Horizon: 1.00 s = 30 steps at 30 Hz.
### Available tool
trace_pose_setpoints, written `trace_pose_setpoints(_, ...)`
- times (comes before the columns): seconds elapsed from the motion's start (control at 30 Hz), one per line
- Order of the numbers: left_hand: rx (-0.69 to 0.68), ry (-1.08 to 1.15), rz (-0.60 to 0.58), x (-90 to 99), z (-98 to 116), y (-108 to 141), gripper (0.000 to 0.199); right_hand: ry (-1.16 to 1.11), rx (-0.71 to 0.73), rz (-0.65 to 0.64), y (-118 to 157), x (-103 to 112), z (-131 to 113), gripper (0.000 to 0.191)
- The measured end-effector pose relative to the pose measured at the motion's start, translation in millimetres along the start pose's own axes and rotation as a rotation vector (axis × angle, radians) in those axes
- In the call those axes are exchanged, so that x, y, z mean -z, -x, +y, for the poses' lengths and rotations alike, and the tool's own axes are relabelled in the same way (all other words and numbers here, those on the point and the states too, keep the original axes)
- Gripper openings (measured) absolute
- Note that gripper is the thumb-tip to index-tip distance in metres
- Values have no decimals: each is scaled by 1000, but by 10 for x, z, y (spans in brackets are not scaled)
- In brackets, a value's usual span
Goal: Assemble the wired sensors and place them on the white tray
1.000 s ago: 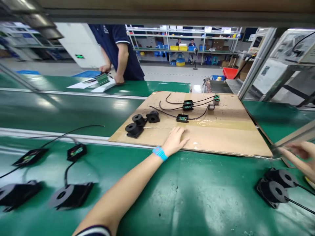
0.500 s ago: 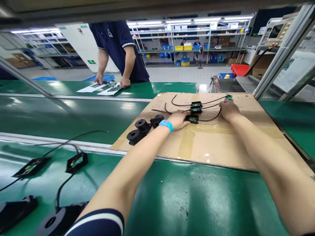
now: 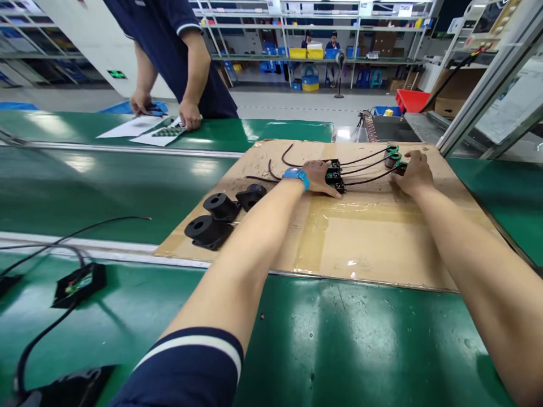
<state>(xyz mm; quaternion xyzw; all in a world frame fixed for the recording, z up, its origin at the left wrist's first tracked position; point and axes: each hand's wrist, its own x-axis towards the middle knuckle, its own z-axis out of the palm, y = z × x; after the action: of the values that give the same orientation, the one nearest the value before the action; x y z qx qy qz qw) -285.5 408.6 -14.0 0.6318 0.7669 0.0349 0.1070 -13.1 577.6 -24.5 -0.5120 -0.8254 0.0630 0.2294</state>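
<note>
Left hand [image 3: 317,176] hides circuit boxes [image 3: 336,182] (partly); lower-left housing [image 3: 74,387] cropped.

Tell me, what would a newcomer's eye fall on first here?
Probably the bright blue wristband on the left wrist, near mid-picture, with the left hand against small black boxes of circuitry. Next, the black cables running from those boxes toward green-topped cylinders by the right hand, all on a big cardboard sheet. Farther back, at left, a person in navy leans over white papers.
</note>
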Motion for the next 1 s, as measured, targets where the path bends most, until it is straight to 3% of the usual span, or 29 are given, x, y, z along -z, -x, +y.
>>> trace_pose_setpoints(0.17, -18, -94, -52, 112, 138, 123, 121, -45, -2, -52, 11, -30, -74, 81)
trace_pose_setpoints(0.3, -10, -203, -17, 86, 349, 294, 114, -142, -49, -58, 27, 38, -103, 80)
trace_pose_setpoints(0.4, 12, -163, 2, 52, 472, 416, 112, -268, -142, -32, 98, 131, -93, 81)
trace_pose_setpoints(0.5, 36, -80, -3, 75, 553, 489, 105, -478, -296, -25, 310, 179, -116, 65)
trace_pose_setpoints(0.6, 48, -36, -7, 164, 643, 514, 103, -776, -424, -130, 602, 136, -207, 45)
trace_pose_setpoints(0.7, 62, -26, 34, 286, 773, 539, 109, -1065, -502, -238, 749, 68, -317, 61)
trace_pose_setpoints(0.87, 74, -7, 81, 421, 957, 614, 108, -1414, -579, -289, 462, 23, -499, 101)
trace_pose_setpoints(1.0, 77, 37, 97, 407, 978, 663, 110, -1587, -569, -326, 167, -64, -725, 92)
